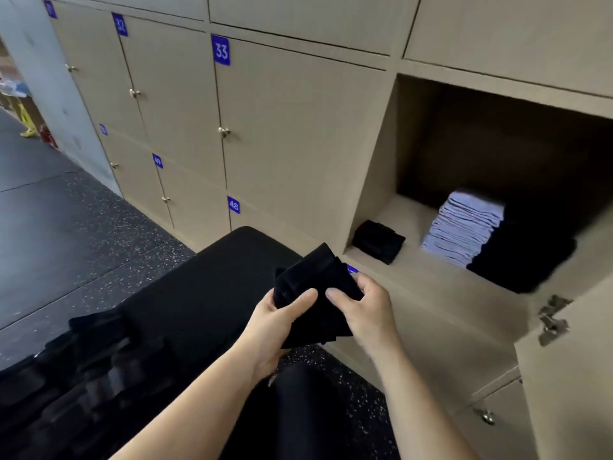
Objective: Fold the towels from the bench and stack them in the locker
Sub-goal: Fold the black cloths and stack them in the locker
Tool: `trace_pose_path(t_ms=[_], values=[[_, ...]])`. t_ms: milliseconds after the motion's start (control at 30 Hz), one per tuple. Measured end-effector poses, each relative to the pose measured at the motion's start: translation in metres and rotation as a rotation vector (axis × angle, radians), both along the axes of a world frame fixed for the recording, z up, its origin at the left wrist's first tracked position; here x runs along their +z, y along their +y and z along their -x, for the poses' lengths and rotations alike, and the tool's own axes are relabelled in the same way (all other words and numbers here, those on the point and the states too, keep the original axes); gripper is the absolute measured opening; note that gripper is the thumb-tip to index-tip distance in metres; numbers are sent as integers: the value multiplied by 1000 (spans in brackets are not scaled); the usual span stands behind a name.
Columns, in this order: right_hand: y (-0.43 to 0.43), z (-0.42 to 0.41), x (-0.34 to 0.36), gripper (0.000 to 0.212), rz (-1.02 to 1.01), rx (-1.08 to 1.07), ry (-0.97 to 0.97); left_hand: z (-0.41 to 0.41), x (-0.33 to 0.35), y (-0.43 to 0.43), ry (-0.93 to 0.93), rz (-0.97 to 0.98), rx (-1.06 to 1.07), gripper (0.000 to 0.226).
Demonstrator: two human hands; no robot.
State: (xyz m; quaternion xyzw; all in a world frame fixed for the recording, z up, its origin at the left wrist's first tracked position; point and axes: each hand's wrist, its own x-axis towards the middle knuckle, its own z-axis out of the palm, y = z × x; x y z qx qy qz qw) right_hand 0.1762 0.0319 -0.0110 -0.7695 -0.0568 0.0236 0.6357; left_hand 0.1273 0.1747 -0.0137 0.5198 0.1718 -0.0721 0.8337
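Blue label 33 (221, 50) and label 48 (234, 205) mark smooth beige doors; the left hand (278, 322) and right hand (365, 310) both pinch one soft black folded towel (315, 277), near the open locker (374, 174).

- The open locker (374, 180) is at the right, with closed lockers (292, 127) to its left.
- In it, a single towel (378, 240) lies at the left, well apart from a tall stack (464, 227); a second stack (520, 260) touches that on the right.
- The bench (212, 293) stands before the lockers, with a heap of towels (93, 376) on its near end.
- The left hand (282, 323) and right hand (368, 313) hold a folded towel (315, 287) between bench and locker.
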Motion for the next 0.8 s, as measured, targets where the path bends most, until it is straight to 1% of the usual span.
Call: trace_pose_path(t_ms=[133,233,333,367,433,500,533,633,800], values=[[-30,-13,-10,12,15,-56,46,-16,-9,-26,8,-2,-29,36],[-46,-25,-18,18,23,-102,44,-28,-15,-41,-6,8,-65,36],[-56,-38,-30,7,64,-154,-8,-42,-21,-53,-10,-7,-51,36],[-58,-43,-34,11,102,-158,-32,-48,-24,-57,-10,-10,-39,37],[-61,-52,-39,24,154,-128,-59,-59,-29,-62,-9,-13,-25,36],[-65,-63,-39,37,179,-93,-48,-70,-33,-65,-7,-13,-27,34],[-67,-70,-39,39,189,-74,-33,-76,-36,-66,-6,-12,-29,33],[-73,-88,-42,33,174,-43,31,-91,-46,-67,-6,-18,-35,34],[-75,-110,-52,29,127,-91,106,-109,-62,-71,6,-4,-27,37]])
